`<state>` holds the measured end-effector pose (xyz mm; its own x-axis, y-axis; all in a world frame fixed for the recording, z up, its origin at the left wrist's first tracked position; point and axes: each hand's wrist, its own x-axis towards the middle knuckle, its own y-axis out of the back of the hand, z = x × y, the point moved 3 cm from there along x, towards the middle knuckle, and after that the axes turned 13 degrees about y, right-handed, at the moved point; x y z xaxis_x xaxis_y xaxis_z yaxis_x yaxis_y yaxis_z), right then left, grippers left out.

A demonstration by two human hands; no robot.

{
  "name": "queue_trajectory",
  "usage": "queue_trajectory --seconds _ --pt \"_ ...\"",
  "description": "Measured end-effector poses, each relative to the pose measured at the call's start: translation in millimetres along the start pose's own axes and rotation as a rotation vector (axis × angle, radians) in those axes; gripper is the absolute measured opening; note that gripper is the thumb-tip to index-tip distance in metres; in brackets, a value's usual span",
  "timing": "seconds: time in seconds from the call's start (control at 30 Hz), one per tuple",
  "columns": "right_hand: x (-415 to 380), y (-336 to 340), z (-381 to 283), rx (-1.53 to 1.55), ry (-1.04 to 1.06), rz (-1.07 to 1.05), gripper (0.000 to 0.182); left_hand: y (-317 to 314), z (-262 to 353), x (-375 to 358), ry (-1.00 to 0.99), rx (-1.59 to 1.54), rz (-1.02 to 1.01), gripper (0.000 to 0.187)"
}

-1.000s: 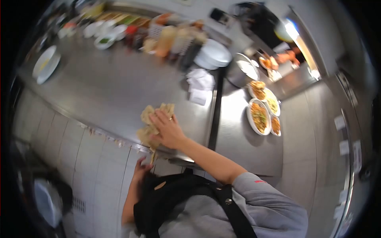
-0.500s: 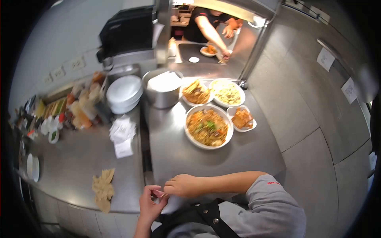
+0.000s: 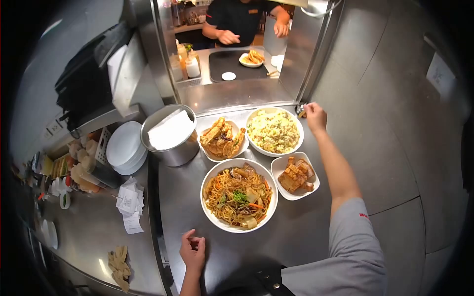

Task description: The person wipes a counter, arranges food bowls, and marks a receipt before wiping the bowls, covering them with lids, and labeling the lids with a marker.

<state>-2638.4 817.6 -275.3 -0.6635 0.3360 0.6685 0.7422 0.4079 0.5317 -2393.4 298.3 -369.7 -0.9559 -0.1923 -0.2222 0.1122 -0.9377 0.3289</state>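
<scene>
Noodles (image 3: pixel 240 197) on the counter (image 3: pixel 296 232)

Shiny steel up to a lit hatch (image 3: pixel 237 100); grey floor (image 3: pixel 390 163) at right. Left hand (image 3: pixel 192 251) half open, nothing visible in it, near the noodles. Right hand (image 3: pixel 316 117): fingers curled at a small metal piece (image 3: pixel 299 109) by the hatch corner; contact and grip we cannot tell. Co-worker (image 3: pixel 239 24) cut off above the shoulders.

Metal ctr (image 3: pixel 301 224) has noodle bowl (image 3: pixel 236 229), rice bowl (image 3: pixel 276 154), fried-food bowl (image 3: pixel 211 155), sq. dish (image 3: pixel 295 196) & pot (image 3: pixel 177 156).
</scene>
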Motion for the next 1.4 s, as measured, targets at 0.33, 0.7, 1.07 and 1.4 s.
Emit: queue_trajectory --seconds 0.33,0.7,1.07,1.4 --pt "-0.3 -63.5 75.3 -0.203 -0.046 -0.21 0.038 -0.2 -7.6 3.0 -0.064 -0.048 0.071 0.033" --pt "-83.3 -38.4 52.6 0.591 -0.846 -0.57 0.028 -0.9 -8.5 3.0 -0.032 -0.011 0.074 0.026" --pt "-12.2 -78.3 12.5 0.384 -0.693 -0.146 0.031 0.0 -7.4 2.3 -0.005 -0.015 0.082 0.017" --pt "-2.2 -160.7 17.3 0.767 -0.797 -0.266 0.041 2.2 -8.6 2.2 0.003 0.028 0.074 0.016"
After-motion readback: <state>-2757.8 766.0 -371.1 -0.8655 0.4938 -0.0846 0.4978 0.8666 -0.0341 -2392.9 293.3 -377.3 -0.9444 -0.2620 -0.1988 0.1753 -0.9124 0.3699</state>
